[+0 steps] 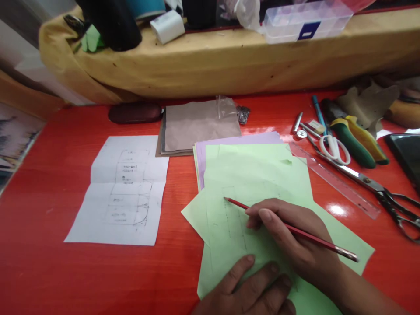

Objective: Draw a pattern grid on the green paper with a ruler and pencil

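Note:
My right hand [292,232] is closed round a red pencil [315,238], its tip touching or just above the green paper [223,258]. Faint pencil lines forming a narrow upright shape show on that paper near the tip. Lower down, my left hand [249,291] lies flat on the same sheets with its fingers spread; the bottom edge of the view cuts it off. To the left is a creased white sheet [101,205] bearing a drawn pattern with handwritten notes. Purple paper [236,141] sticks out from under the green sheets.
On the right lie a clear ruler [344,186], large metal scissors [367,180], white-handled scissors [334,149], green-and-yellow pliers [356,138] and a phone [405,153]. Brown sheets [200,127] and a dark case [134,113] sit at the back, below a cloth-covered ledge [197,70] holding a plastic box [308,22].

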The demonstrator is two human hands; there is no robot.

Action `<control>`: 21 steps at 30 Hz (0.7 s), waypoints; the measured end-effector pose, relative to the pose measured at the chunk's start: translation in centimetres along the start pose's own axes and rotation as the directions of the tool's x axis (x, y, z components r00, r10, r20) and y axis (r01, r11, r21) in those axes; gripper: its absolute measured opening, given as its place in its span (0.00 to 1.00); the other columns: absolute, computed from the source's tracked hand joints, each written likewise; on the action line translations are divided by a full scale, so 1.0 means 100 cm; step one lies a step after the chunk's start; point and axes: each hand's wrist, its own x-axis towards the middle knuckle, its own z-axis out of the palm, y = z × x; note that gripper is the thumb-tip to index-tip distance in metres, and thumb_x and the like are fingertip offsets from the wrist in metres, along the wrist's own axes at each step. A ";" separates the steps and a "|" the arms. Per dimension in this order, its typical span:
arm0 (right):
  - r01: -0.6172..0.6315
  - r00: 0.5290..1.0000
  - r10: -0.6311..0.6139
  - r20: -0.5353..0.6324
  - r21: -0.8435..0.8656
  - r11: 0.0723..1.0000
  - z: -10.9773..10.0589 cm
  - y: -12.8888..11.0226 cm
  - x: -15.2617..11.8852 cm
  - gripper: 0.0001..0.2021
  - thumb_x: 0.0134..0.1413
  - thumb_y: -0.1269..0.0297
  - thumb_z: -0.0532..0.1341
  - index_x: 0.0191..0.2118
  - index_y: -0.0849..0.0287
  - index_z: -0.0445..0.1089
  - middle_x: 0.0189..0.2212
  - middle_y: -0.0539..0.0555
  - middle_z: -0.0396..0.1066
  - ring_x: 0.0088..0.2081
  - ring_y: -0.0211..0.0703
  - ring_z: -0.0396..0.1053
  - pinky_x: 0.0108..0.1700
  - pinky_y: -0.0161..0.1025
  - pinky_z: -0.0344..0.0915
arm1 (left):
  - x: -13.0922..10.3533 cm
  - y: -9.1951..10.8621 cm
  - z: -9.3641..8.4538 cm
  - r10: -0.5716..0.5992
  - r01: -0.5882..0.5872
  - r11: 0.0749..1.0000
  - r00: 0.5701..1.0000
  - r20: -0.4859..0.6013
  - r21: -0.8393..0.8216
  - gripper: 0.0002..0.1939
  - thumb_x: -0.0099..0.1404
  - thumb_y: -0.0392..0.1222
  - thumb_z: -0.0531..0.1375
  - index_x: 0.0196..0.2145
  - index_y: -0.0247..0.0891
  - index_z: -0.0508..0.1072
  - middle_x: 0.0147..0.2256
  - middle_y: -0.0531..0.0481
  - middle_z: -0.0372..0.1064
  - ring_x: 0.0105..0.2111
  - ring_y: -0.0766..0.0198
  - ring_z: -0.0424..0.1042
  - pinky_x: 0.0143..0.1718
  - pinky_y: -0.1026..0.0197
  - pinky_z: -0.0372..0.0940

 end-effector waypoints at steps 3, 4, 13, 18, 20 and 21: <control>0.007 1.000 -0.007 -0.012 0.012 1.000 0.001 0.002 -0.002 0.11 0.76 0.66 0.60 0.41 0.52 0.80 0.30 0.45 0.83 0.31 0.34 0.81 0.36 0.27 0.75 | 0.000 0.000 -0.001 0.000 0.000 1.000 1.000 0.001 -0.004 0.18 0.86 0.40 0.55 0.47 0.57 0.85 0.53 0.68 0.82 0.58 0.70 0.77 0.80 0.45 0.41; 0.009 1.000 -0.009 -0.015 0.020 1.000 0.001 0.002 -0.002 0.11 0.76 0.65 0.60 0.41 0.52 0.80 0.30 0.45 0.82 0.31 0.34 0.81 0.36 0.27 0.75 | 0.000 0.000 -0.001 0.003 -0.003 1.000 1.000 0.004 -0.005 0.18 0.86 0.40 0.55 0.47 0.57 0.85 0.54 0.68 0.82 0.58 0.70 0.77 0.80 0.45 0.41; -0.016 1.000 0.016 -0.007 0.007 1.000 -0.001 0.001 -0.002 0.13 0.76 0.63 0.60 0.41 0.54 0.82 0.29 0.50 0.83 0.30 0.40 0.82 0.34 0.33 0.77 | -0.005 0.001 0.001 0.026 -0.026 0.999 0.999 0.038 0.020 0.16 0.85 0.41 0.55 0.51 0.56 0.84 0.57 0.67 0.81 0.61 0.70 0.76 0.79 0.47 0.47; -0.021 1.000 0.021 0.012 0.009 1.000 -0.001 0.004 -0.004 0.13 0.77 0.62 0.59 0.42 0.53 0.82 0.30 0.50 0.83 0.32 0.41 0.82 0.35 0.34 0.77 | -0.005 0.002 0.002 0.013 -0.013 1.000 1.000 0.021 0.004 0.15 0.85 0.42 0.56 0.50 0.54 0.84 0.56 0.67 0.81 0.60 0.69 0.77 0.79 0.46 0.45; -0.014 1.000 0.014 0.010 0.011 1.000 0.000 0.005 -0.004 0.13 0.77 0.62 0.59 0.42 0.53 0.82 0.30 0.50 0.83 0.32 0.41 0.82 0.35 0.34 0.77 | -0.003 0.002 0.001 0.009 -0.009 1.000 1.000 0.013 0.000 0.16 0.85 0.41 0.55 0.49 0.54 0.84 0.55 0.67 0.82 0.59 0.70 0.77 0.79 0.46 0.44; -0.010 1.000 0.010 0.007 0.013 1.000 0.000 0.005 -0.004 0.13 0.77 0.62 0.59 0.42 0.53 0.81 0.30 0.50 0.83 0.32 0.41 0.82 0.35 0.34 0.77 | -0.002 0.001 0.001 0.006 -0.006 1.000 1.000 0.014 -0.001 0.17 0.86 0.41 0.55 0.48 0.54 0.84 0.55 0.67 0.82 0.58 0.70 0.78 0.79 0.46 0.44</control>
